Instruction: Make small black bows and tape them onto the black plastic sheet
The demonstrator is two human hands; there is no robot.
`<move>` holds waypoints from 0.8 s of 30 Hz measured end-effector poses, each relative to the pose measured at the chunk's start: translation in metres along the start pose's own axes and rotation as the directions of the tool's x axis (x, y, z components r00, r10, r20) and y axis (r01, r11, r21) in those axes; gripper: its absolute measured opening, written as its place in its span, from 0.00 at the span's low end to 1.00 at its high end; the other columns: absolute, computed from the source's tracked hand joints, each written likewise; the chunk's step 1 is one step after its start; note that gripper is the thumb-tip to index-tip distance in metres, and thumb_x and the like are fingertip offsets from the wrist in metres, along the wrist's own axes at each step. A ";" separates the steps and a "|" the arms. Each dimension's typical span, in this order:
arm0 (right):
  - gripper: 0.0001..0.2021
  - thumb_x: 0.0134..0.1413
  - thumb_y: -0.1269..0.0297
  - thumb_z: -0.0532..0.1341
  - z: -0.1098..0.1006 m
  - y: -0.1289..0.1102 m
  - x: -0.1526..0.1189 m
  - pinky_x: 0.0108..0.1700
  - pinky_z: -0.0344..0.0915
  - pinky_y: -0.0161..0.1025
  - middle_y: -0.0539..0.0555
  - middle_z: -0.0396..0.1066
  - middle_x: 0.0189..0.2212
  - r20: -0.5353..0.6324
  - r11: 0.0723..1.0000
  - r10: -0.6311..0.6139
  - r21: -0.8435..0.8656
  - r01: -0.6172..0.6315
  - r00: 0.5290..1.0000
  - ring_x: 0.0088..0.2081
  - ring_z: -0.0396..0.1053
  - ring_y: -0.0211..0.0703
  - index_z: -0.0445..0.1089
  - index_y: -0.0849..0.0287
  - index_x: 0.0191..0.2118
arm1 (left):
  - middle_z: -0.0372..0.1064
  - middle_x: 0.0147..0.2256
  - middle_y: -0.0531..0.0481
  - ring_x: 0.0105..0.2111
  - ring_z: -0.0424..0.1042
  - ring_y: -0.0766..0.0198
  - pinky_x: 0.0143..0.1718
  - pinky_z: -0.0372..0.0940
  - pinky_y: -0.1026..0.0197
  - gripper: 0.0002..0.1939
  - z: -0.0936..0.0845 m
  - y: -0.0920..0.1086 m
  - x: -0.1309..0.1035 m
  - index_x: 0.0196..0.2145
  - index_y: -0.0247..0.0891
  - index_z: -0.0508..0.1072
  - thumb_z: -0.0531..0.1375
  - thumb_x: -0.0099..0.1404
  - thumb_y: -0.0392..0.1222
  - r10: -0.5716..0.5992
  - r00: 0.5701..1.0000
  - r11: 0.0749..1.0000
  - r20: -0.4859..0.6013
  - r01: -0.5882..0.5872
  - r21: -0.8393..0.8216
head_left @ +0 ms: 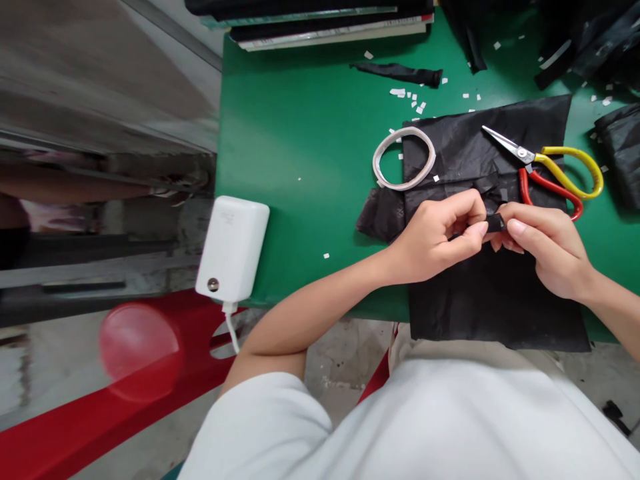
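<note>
Between my two hands a small strip of black fabric (495, 223) is stretched. My left hand (443, 230) pinches its left end with thumb and index finger; my right hand (547, 243) pinches the other end. Below them a large sheet of black fabric (480, 307) lies flat, its front edge hanging over the table edge. Scissors (523, 155) with one yellow and one red handle rest on the sheet beyond my right hand, blades slightly apart. A thin roll of whitish tape (379, 172) lies partly on the sheet, beyond my left hand.
The green table (300, 133) carries scattered white paper bits. A white power bank (235, 247) with a cable sits at its left edge. Books (340, 32) lie at the back. A black fabric scrap (400, 72) and more black material (620, 153) lie around. A red stool (60, 427) stands left.
</note>
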State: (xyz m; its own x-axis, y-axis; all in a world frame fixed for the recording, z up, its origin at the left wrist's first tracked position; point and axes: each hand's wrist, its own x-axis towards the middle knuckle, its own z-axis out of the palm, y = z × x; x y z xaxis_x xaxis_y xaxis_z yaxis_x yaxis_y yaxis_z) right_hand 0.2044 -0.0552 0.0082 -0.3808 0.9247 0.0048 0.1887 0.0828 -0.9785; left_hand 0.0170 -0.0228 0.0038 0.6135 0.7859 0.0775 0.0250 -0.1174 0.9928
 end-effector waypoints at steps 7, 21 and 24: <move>0.14 0.66 0.62 0.52 0.001 0.000 -0.001 0.28 0.57 0.37 0.48 0.65 0.24 -0.011 1.000 0.012 -0.005 -0.012 1.000 0.25 0.61 0.35 0.66 0.56 0.29 | 0.52 0.23 0.58 0.21 0.51 0.74 0.22 0.51 0.68 0.11 -0.001 0.003 0.000 0.26 0.38 0.58 0.54 0.65 0.39 -0.036 0.999 0.999 0.018 0.036 0.028; 0.11 0.62 0.64 0.57 0.004 -0.005 0.004 0.24 0.55 0.33 0.47 0.66 0.20 -0.055 0.978 -0.043 -0.206 0.031 0.998 0.22 0.59 0.32 0.67 0.58 0.28 | 0.55 0.23 0.57 0.22 0.54 0.73 0.23 0.52 0.67 0.09 -0.002 0.003 0.000 0.26 0.38 0.59 0.54 0.64 0.39 -0.056 0.997 0.996 0.044 0.052 0.079; 0.10 0.61 0.68 0.57 0.004 -0.005 0.004 0.25 0.57 0.32 0.46 0.67 0.21 -0.061 0.965 -0.087 -0.253 0.070 0.994 0.22 0.62 0.31 0.67 0.58 0.27 | 0.54 0.23 0.58 0.22 0.52 0.74 0.23 0.51 0.67 0.09 -0.002 0.004 0.001 0.26 0.37 0.59 0.54 0.64 0.38 -0.067 0.997 0.994 0.046 0.062 0.086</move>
State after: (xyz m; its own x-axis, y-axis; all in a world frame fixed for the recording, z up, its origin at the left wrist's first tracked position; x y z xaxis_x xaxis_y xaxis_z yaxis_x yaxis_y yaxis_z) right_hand 0.1983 -0.0529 0.0123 -0.3403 0.9347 0.1029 0.3842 0.2381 -0.8920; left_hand 0.0157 -0.0214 0.0083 0.6464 0.7630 0.0070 0.1309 -0.1199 0.9841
